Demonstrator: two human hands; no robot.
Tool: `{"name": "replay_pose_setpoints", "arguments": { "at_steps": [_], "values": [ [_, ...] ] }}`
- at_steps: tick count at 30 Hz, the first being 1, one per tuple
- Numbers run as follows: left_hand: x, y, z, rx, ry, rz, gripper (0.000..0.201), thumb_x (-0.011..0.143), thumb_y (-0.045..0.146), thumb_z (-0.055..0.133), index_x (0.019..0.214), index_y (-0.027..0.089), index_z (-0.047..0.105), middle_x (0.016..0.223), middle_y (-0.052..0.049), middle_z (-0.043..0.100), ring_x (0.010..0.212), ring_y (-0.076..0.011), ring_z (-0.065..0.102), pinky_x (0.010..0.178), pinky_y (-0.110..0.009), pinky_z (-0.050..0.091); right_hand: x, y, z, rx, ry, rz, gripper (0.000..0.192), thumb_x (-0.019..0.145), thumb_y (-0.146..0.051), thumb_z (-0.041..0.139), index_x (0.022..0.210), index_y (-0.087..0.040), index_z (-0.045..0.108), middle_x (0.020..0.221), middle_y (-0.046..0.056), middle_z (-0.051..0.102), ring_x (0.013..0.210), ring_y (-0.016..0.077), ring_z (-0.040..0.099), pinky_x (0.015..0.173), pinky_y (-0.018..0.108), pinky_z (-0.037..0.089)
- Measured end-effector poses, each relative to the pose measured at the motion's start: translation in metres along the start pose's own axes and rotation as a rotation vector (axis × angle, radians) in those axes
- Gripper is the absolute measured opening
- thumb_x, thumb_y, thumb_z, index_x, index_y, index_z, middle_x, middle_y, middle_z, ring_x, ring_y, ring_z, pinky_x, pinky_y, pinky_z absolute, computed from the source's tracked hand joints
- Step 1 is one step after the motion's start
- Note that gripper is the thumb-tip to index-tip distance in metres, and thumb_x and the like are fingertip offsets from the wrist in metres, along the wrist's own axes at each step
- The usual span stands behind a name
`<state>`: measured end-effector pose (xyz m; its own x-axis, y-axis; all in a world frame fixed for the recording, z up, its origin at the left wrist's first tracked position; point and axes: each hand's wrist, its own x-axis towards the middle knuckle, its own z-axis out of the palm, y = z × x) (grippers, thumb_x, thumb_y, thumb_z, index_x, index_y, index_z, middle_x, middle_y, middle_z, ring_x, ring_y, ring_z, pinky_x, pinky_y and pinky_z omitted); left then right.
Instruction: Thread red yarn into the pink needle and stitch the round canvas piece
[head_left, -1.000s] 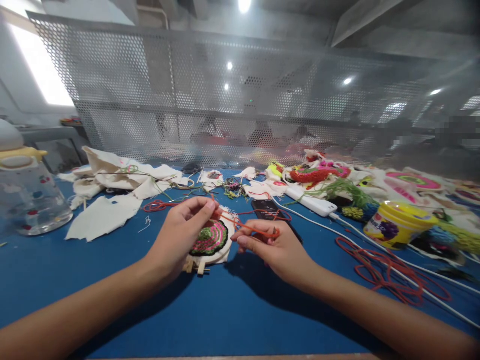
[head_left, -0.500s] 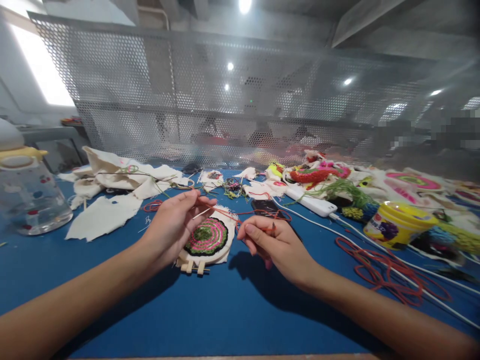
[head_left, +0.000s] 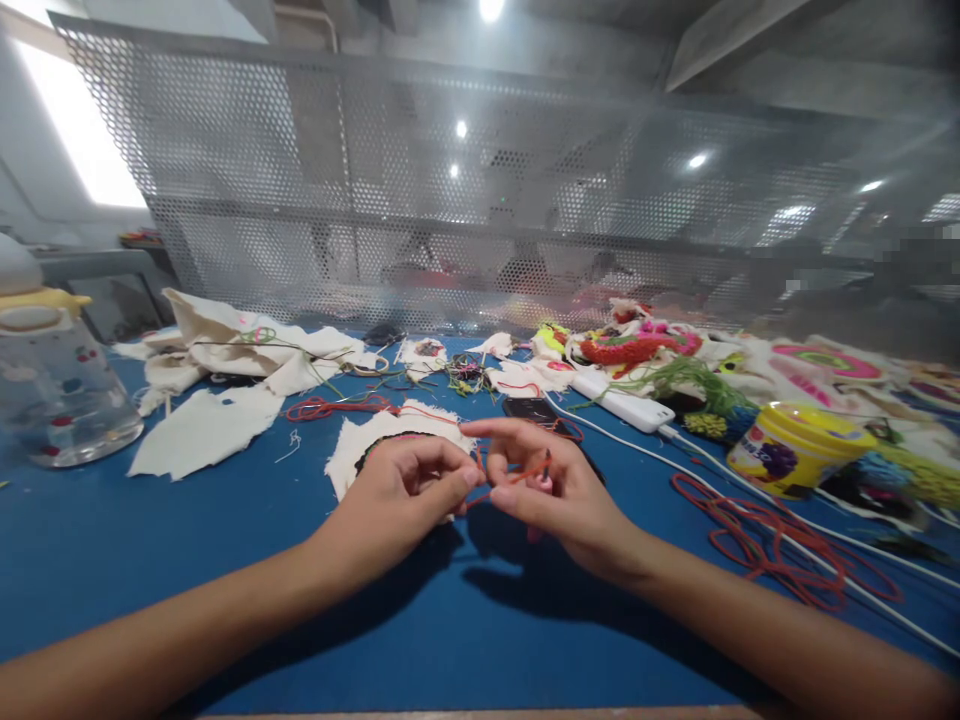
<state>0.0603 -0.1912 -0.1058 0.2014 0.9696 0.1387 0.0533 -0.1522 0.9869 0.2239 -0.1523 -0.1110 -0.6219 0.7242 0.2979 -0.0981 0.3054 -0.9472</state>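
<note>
My left hand (head_left: 409,500) is closed, thumb and forefinger pinching orange-red yarn (head_left: 525,472) at the fingertips. Close beside it, my right hand (head_left: 574,500) holds the same yarn, which crosses its curled fingers; its forefinger reaches out toward the left hand. A small pink object with a dark tip (head_left: 547,462) shows among the right fingers, too small to name. Beneath and behind the left hand lies white fabric with frayed edges (head_left: 345,455), its round yarn-worked piece mostly hidden. Another stretch of orange-red yarn runs over the table behind the fabric.
On the blue table (head_left: 315,650), a clear bottle (head_left: 71,400) and white cloth scraps (head_left: 206,435) lie left. A dark phone (head_left: 529,410), white power strip (head_left: 622,402), yellow tub (head_left: 799,450), white cables and loose red yarn (head_left: 765,545) lie right. A perforated metal panel (head_left: 420,200) stands behind.
My left hand has come down and right, from above the hoop to beside my right hand, and now covers most of the hoop. The right forefinger has stretched out.
</note>
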Motion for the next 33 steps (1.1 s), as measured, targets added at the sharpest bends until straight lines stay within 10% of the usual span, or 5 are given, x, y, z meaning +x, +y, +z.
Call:
{"name": "replay_pose_setpoints", "arguments": {
  "at_steps": [19,33],
  "values": [
    [0.002,-0.005,-0.002,0.088,-0.079,-0.107,0.027,0.074,0.039,0.061,0.062,0.015,0.055,0.055,0.002,0.05,0.045,-0.0068,0.037,0.038,-0.017,0.022,-0.001,0.006,0.001,-0.349,0.107,-0.3,0.009,0.079,-0.017,0.062,0.073,-0.018,0.068,0.07,0.001,0.057,0.066,0.0113,0.054,0.061,0.025,0.042],
    [-0.007,-0.008,0.004,0.429,0.119,0.271,0.018,0.076,0.021,0.054,0.069,0.013,0.068,0.047,0.005,0.038,0.043,-0.0063,0.03,0.039,-0.017,0.021,-0.007,0.005,0.008,-0.665,0.084,-0.348,0.028,0.089,-0.017,0.04,0.061,-0.019,0.036,0.059,-0.003,0.038,0.056,0.0093,0.038,0.052,0.021,0.03]
  ]
}}
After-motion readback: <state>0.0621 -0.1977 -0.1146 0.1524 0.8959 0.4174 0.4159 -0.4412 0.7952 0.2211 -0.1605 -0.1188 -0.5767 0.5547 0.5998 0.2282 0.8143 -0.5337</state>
